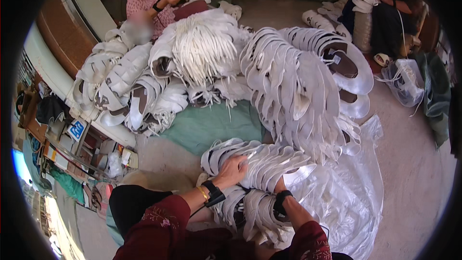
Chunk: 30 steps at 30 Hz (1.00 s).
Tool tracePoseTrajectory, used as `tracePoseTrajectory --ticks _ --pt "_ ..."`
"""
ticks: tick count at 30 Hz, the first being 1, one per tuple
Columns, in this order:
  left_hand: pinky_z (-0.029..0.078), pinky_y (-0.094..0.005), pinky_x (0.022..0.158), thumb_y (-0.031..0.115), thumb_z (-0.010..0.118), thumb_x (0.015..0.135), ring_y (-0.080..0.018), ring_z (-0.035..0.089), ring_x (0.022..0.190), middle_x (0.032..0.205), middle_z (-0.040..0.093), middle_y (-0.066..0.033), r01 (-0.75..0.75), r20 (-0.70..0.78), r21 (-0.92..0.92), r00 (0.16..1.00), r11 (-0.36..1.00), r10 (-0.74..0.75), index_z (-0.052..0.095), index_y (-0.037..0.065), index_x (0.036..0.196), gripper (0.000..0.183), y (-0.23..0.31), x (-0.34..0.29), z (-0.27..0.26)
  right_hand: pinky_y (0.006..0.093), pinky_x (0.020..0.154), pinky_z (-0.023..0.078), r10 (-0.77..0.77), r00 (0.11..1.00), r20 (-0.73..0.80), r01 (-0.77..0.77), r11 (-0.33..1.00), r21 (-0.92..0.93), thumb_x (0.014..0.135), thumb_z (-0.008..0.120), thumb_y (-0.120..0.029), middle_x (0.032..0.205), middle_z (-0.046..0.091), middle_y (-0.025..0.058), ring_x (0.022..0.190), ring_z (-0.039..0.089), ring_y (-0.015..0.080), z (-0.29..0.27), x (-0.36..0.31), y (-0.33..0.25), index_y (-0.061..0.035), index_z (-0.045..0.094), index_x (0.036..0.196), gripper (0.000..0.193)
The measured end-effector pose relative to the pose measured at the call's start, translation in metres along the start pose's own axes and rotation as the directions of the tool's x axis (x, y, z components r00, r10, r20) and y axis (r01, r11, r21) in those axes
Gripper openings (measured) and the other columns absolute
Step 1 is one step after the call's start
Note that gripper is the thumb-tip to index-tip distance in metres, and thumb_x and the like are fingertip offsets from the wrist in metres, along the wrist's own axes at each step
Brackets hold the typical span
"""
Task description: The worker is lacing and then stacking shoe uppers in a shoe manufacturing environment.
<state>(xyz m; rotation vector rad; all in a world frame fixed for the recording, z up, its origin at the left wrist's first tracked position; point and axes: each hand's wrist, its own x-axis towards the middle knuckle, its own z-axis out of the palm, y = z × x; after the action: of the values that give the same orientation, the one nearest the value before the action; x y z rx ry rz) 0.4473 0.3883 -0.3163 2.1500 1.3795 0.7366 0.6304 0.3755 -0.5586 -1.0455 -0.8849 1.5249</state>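
A row of nested white shoe uppers [269, 166] lies across my lap. My left hand [234, 168] rests on its near left side, fingers curled together. A thin pale thing shows at the fingertips, too small to name. My right hand [280, 186] reaches beneath the row's right end; its fingers are hidden by the uppers. Below and between my wrists sits another bunch of white uppers [262, 212], touching my forearms. Just beyond the row, a tall heap of overlapping uppers [291, 86] rises on the right.
More bundled uppers [127, 82] are piled at the far left, beside a green cloth [216, 127]. Clear plastic sheeting [351, 197] spreads on the right. A cluttered shelf [86, 154] stands left. Two people sit farther back, one in a pink patterned top [140, 8], one in dark clothes [392, 19].
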Motion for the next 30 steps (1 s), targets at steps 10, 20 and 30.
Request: tracePoseTrajectory --ticks 10,20,30 --pt "0.043 -0.0378 0.096 0.065 0.058 0.081 -0.0298 0.054 0.117 0.125 0.058 -0.0224 0.699 -0.005 -0.318 0.674 0.641 -0.738 0.049 0.0 0.133 0.084 -0.102 0.002 -0.077 0.0324 0.111 0.031 0.175 0.975 0.134 -0.055 0.783 -0.62 0.093 0.052 -0.014 0.146 0.043 0.0101 0.135 0.039 0.0213 -0.028 -0.026 -0.026 -0.003 0.039 0.142 0.052" --pt "0.043 -0.0299 0.097 0.036 0.083 0.072 -0.0203 0.055 0.113 0.125 0.057 -0.0167 0.557 0.201 -0.265 0.83 0.787 -0.52 0.042 0.001 0.139 0.086 -0.051 -0.018 -0.055 0.0341 0.099 0.044 0.227 0.97 0.087 -0.238 0.961 0.142 0.093 0.054 -0.017 0.133 0.054 0.0097 0.119 0.054 0.0243 -0.063 -0.068 0.004 -0.001 0.043 0.137 0.049" --pt "0.042 -0.0358 0.101 0.048 0.081 0.066 -0.0357 0.052 0.121 0.133 0.049 -0.0267 0.436 0.16 -0.064 0.892 0.898 -0.422 0.028 0.0 0.145 0.107 -0.07 -0.014 -0.04 0.0337 0.097 0.045 0.067 0.998 -0.02 -0.068 0.996 -0.051 0.092 0.055 -0.018 0.13 0.056 0.0096 0.117 0.055 0.0238 -0.031 -0.049 -0.032 -0.001 0.045 0.134 0.047"
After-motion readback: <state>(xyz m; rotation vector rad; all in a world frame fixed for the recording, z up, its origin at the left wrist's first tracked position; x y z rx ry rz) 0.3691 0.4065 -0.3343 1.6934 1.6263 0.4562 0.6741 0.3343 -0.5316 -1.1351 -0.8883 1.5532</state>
